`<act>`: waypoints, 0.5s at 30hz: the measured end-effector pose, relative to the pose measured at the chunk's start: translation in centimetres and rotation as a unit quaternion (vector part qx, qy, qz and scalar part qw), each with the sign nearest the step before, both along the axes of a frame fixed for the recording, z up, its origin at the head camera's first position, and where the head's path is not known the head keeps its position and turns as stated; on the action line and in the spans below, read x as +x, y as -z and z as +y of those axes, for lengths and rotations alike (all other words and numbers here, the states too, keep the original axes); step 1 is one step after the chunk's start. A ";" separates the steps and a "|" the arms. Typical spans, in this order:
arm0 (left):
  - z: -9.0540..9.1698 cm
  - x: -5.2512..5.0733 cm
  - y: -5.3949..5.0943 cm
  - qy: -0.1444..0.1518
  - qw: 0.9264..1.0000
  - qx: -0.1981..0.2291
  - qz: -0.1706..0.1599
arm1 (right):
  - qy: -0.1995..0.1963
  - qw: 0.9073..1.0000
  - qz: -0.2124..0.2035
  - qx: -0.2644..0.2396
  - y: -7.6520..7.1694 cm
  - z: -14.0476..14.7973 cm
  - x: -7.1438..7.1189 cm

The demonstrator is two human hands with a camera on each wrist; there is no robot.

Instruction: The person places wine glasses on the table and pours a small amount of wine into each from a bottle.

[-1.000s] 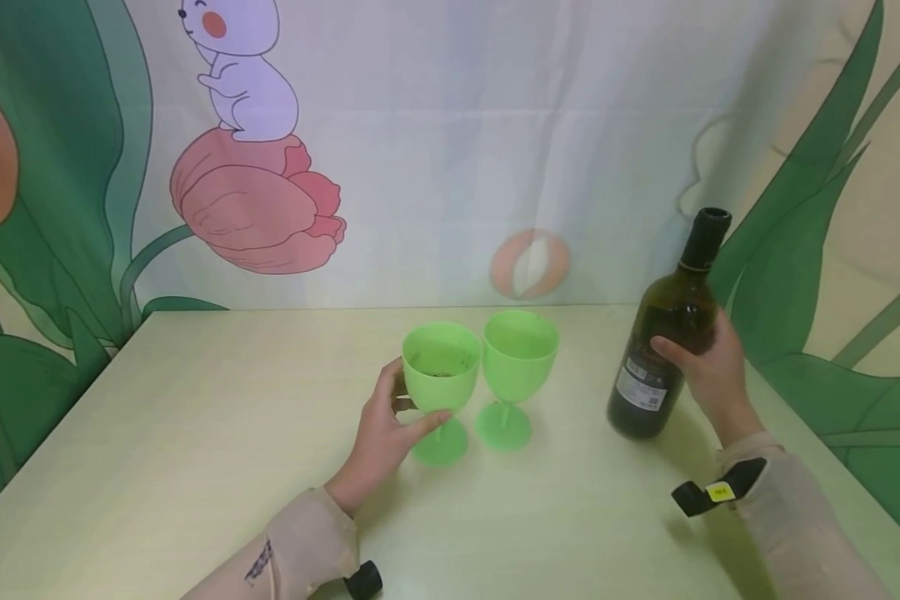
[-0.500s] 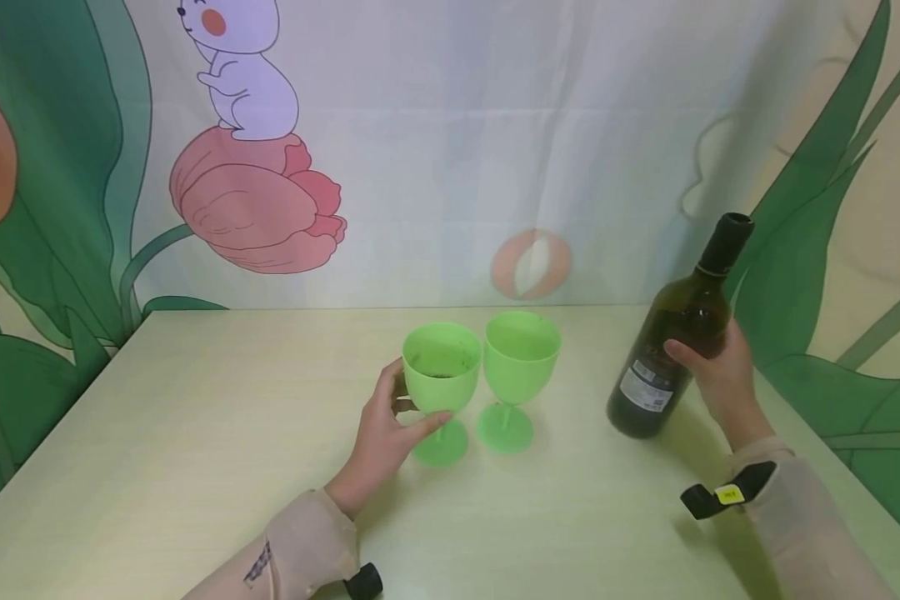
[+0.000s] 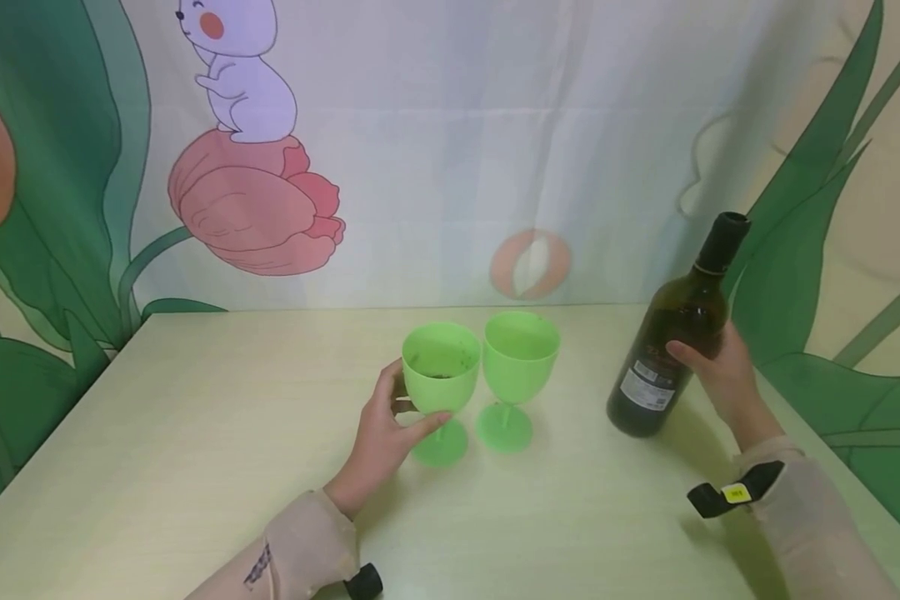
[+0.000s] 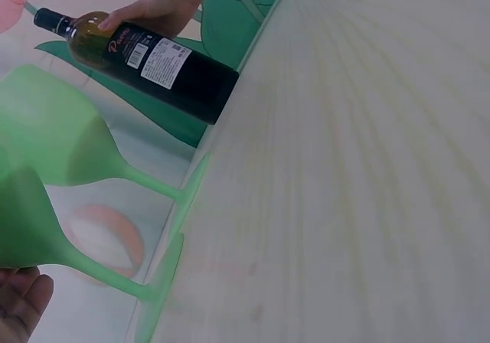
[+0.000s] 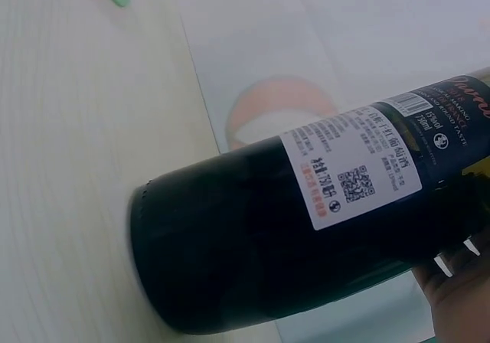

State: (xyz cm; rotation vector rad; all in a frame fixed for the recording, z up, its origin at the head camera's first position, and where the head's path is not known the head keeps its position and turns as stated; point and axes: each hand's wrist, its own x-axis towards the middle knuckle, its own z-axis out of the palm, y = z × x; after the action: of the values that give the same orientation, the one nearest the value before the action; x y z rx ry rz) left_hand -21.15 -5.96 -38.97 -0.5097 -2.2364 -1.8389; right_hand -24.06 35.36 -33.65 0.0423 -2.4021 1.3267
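Two green goblets stand side by side on the table. My left hand [image 3: 382,437] holds the left goblet [image 3: 442,387] by its bowl, with the thumb across the bowl's lower front. Inside that goblet are dark specks and a dark patch low down. Close to its right, the other goblet [image 3: 519,367] stands untouched. My right hand [image 3: 723,379] grips a dark green wine bottle [image 3: 663,333] round its middle. The bottle's uncapped neck leans right in the head view, and its white label [image 5: 352,167] faces the right wrist camera. Whether its base touches the table I cannot tell.
The pale wooden table [image 3: 195,400] reaches back to a printed cloth [image 3: 420,167] with a flower and an animal on it. Black wrist cameras sit on both sleeves, the right one [image 3: 735,490] low over the table.
The upper part of the wine bottle and my right hand have shifted slightly right, so the bottle leans more. My left hand and both goblets have stayed in place.
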 end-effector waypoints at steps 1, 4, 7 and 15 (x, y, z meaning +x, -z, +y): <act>0.0 0.0 -0.1 0.001 1.000 -0.001 -0.001 | 0.000 1.000 0.002 0.000 0.0 0.0 0.1; 0.0 0.0 -0.2 0.003 1.000 -0.004 -0.006 | -0.004 1.000 0.007 -0.008 0.0 -0.2 0.2; 0.0 0.0 -0.2 0.004 1.000 -0.004 -0.014 | -0.006 1.000 0.006 -0.003 -0.2 -0.2 0.3; -0.1 -0.2 -0.2 0.008 0.999 -0.007 -0.031 | -0.010 1.000 0.004 0.024 -0.7 0.2 0.6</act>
State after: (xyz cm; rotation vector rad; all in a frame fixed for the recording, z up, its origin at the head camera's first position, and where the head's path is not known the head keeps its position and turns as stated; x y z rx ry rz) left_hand -21.35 -6.02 -38.77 -0.4801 -2.2937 -1.8732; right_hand -23.45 35.54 -32.90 0.0844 -2.4340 1.2746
